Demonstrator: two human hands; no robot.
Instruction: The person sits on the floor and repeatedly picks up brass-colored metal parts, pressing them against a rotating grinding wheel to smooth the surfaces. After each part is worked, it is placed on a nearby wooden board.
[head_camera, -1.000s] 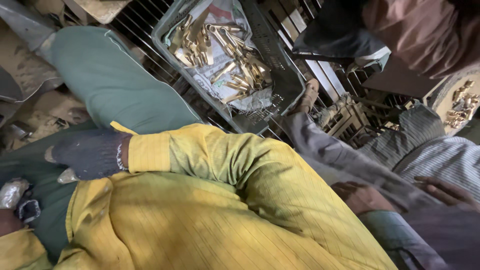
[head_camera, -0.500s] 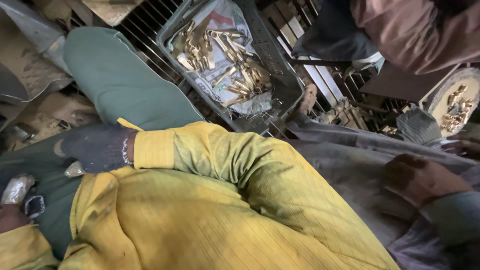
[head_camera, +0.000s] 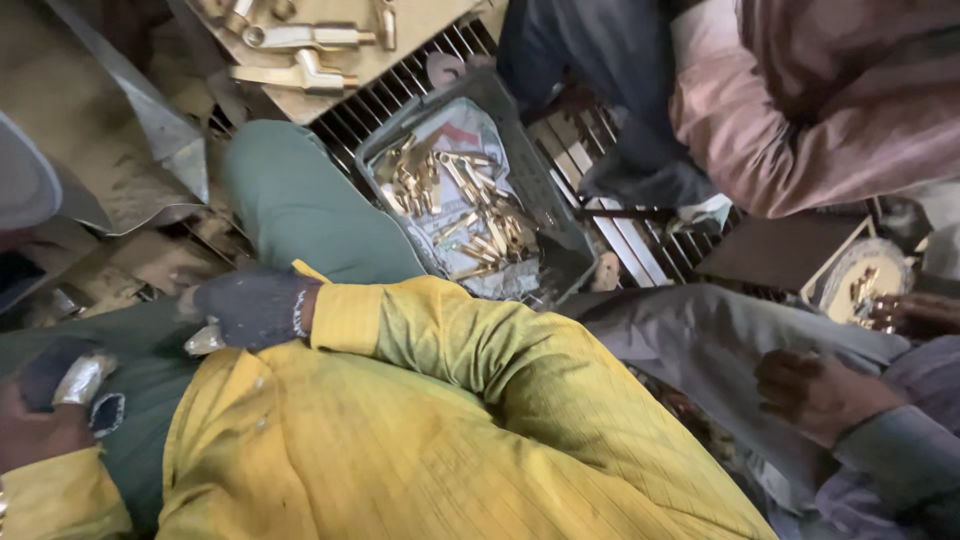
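Head view: gloved right hand (head_camera: 252, 308) pinches a half-hidden metal piece (head_camera: 203, 340); left hand (head_camera: 45, 420), frame-cut, grips another (head_camera: 82, 380).

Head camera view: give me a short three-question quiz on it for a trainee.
1. True or false: the grey tray holds brass parts.
2. What covers the right hand? A, a dark glove; B, a white cloth; C, nothing.
3. Fill in: the left hand holds a small ____ metal piece.
Key: 1 true; 2 A; 3 silvery.
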